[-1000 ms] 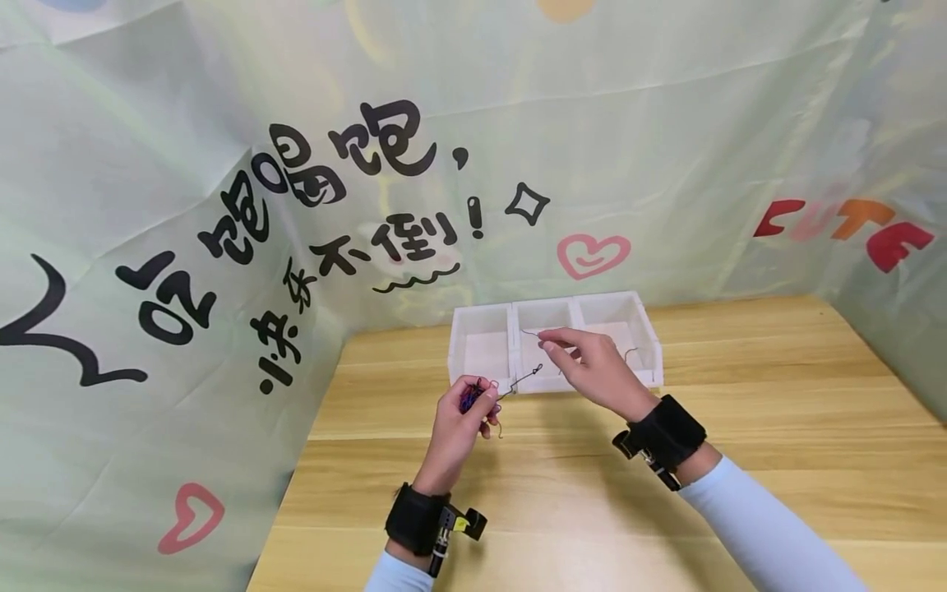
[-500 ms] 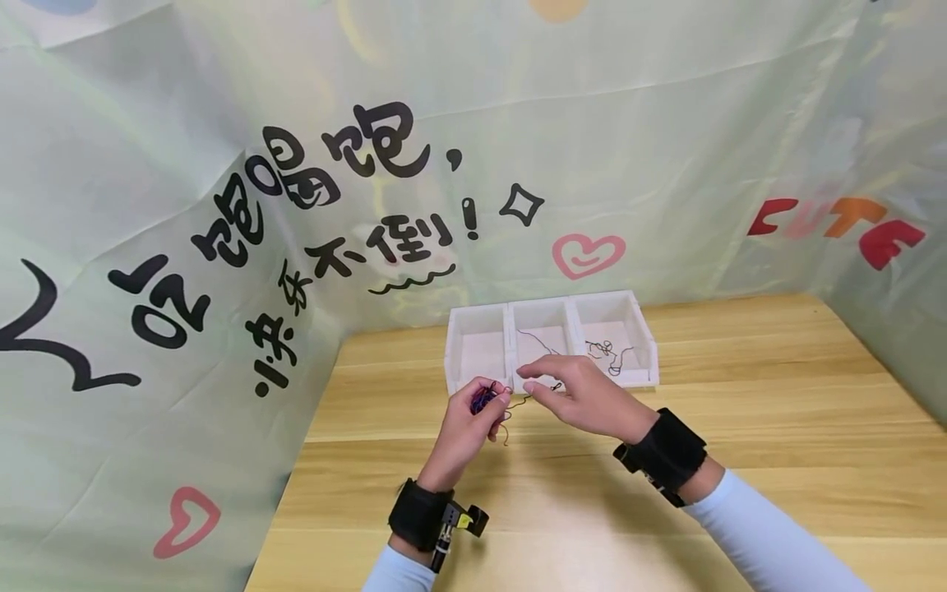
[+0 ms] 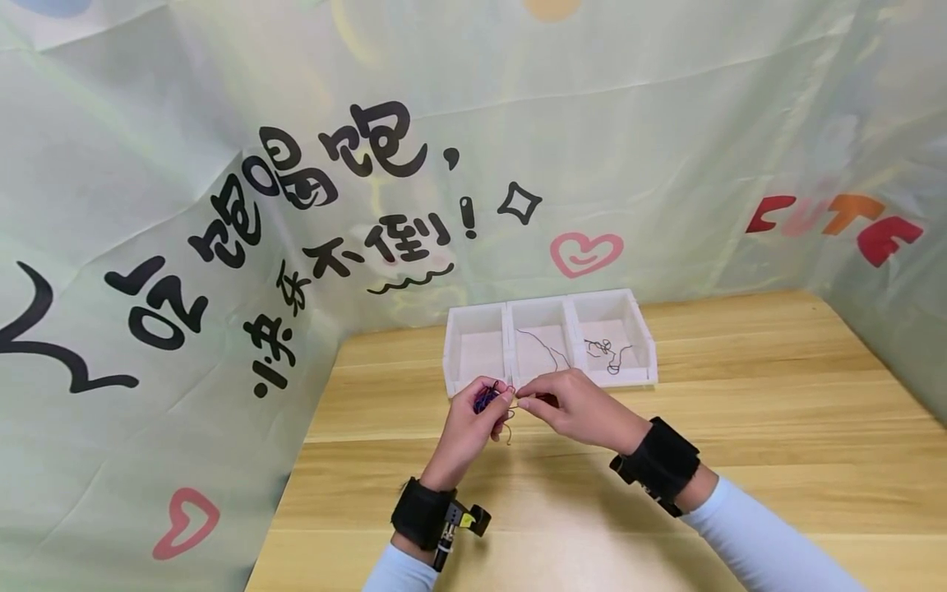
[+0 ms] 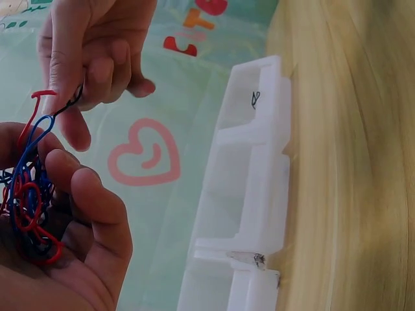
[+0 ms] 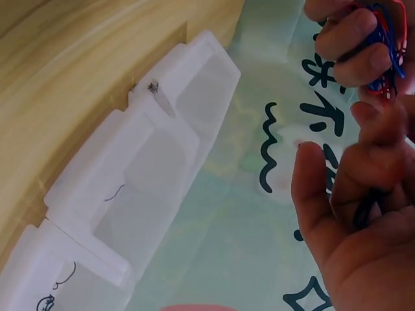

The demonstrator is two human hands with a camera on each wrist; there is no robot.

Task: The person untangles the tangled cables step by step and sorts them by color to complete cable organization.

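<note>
A tangled bundle of thin red, blue and black wires (image 4: 29,201) lies in the curled fingers of my left hand (image 3: 468,421), just in front of the white tray (image 3: 509,345). Close beside it, my right hand (image 3: 580,407) pinches a black wire (image 4: 70,102) at the bundle's edge between thumb and forefinger. In the left wrist view a red wire end and a blue loop stick up from the bundle towards the right fingertips. Part of a dark wire also shows within the right palm in the right wrist view.
The tray has three compartments. A long dark wire (image 3: 551,349) lies in the middle one, and several curled dark wires (image 3: 610,349) lie in the right one. Behind the tray hangs a printed cloth backdrop (image 3: 681,164); underneath is a wooden table (image 3: 740,411).
My right hand has let go of a dark wire, which now lies in the middle compartment. It has moved left to the bundle and pinches a black wire. The left hand keeps its hold.
</note>
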